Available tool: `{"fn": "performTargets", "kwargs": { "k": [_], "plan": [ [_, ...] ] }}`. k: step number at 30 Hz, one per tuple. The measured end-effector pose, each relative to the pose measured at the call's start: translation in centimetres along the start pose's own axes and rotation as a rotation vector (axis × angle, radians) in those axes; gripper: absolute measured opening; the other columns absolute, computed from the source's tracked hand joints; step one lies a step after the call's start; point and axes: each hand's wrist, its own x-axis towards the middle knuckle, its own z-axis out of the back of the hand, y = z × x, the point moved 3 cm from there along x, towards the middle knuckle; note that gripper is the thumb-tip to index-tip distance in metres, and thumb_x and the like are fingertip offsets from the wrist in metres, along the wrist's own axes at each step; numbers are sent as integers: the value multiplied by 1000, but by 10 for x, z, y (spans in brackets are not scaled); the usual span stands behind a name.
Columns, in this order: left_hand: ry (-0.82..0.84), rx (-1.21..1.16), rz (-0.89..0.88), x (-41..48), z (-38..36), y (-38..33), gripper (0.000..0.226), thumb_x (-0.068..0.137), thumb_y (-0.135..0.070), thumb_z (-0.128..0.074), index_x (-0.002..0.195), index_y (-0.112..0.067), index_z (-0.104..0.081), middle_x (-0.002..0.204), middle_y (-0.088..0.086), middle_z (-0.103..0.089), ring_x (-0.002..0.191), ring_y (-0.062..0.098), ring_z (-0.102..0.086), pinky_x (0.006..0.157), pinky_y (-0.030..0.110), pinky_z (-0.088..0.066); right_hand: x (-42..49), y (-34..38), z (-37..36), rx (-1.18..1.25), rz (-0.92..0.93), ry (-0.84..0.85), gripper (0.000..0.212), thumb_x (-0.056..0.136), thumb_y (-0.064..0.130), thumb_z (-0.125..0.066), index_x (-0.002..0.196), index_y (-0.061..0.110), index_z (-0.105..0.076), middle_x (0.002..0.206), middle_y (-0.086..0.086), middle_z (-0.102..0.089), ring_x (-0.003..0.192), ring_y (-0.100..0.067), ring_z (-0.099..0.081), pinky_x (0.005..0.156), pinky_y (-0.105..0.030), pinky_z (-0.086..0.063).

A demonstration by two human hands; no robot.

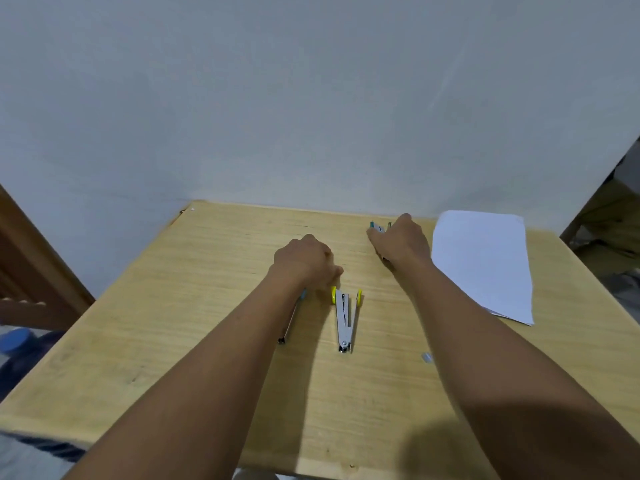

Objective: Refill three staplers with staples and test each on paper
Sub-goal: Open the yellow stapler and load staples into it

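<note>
At the far edge of the worktop (194, 358) the fingers of your right hand (401, 242) wrap the teal stapler (377, 227), your left hand (304, 261) curls over something hidden, and the yellow stapler (346, 317) lies open nearer you: loading seems in hand, so next seat the grey strip (426, 357), likely staples, squarely.

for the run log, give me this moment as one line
left hand: curled, beside open yellow-tipped metal stapler | right hand: over teal stapler at far edge, grip hidden | white paper sheets: at right on light wooden table

Left hand (304, 261) and right hand (401, 242) reach forward, palms down.
</note>
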Motion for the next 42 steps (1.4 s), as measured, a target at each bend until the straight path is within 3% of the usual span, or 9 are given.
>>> {"fn": "performTargets", "kwargs": {
  "k": [3,5,8,13,18,22,27,37,42],
  "plan": [
    [-7,-3,-16,2,-2,2,48,88,-59,-58,127,-31,-62,140,-2,-50,128,23,-49,93,39,-45,-23,4,14,51,1,-13,53,89,53,-56,119,10,-52,111,-5,-57,91,-26,-59,65,-32,-41],
    [-2,9,-29,4,-1,3,50,89,-61,-57,129,-32,-61,142,-1,-47,130,24,-47,94,39,-43,-50,2,22,92,49,15,28,89,43,-57,91,15,-61,86,1,-63,68,-18,-57,55,-28,-40],
    [4,-2,-25,4,-1,4,51,88,-61,-58,130,-34,-60,143,-3,-47,131,23,-46,96,39,-42,-103,-3,18,141,28,231,34,85,38,-62,60,22,-46,48,9,-45,46,-16,-45,53,-25,-40],
    [-12,-15,-13,2,3,1,52,83,-60,-63,126,-31,-62,136,-5,-54,125,22,-53,94,37,-45,-139,-3,5,81,-20,223,31,84,34,-61,74,4,-61,73,-14,-69,64,-34,-63,66,-39,-56],
    [18,-158,-83,-4,13,3,53,89,-49,-63,134,-21,-57,143,0,-52,126,22,-53,97,36,-46,-142,-3,11,114,-10,169,27,83,21,-61,63,12,-47,59,-10,-47,54,-21,-43,52,-30,-33],
    [-168,-440,-193,-46,33,-3,40,91,-52,-59,117,-23,-69,123,-6,-63,114,14,-59,88,30,-47,-159,-12,36,323,-40,16,24,85,21,-61,72,1,-62,66,-12,-68,63,-25,-63,65,-41,-58],
    [85,-809,-327,-121,27,-12,33,86,-54,-67,108,-31,-73,92,-8,-76,80,11,-73,74,30,-55,-191,-5,55,468,42,-129,17,91,28,-66,77,18,-67,70,4,-71,73,-18,-70,69,-36,-57],
    [-239,-1017,-378,-176,12,-7,7,86,-26,-72,83,-32,-73,76,-10,-70,66,15,-71,70,45,-62,-233,5,58,544,122,-201,18,92,29,-67,75,33,-61,72,14,-67,68,2,-64,57,-16,-46],
    [-426,-991,-419,-195,5,-15,8,86,-18,-68,83,-25,-68,75,-16,-68,66,6,-67,67,34,-57,-235,-5,52,627,9,-265,17,95,29,-62,79,28,-59,80,7,-67,75,-15,-69,67,-35,-58]
  ]
}}
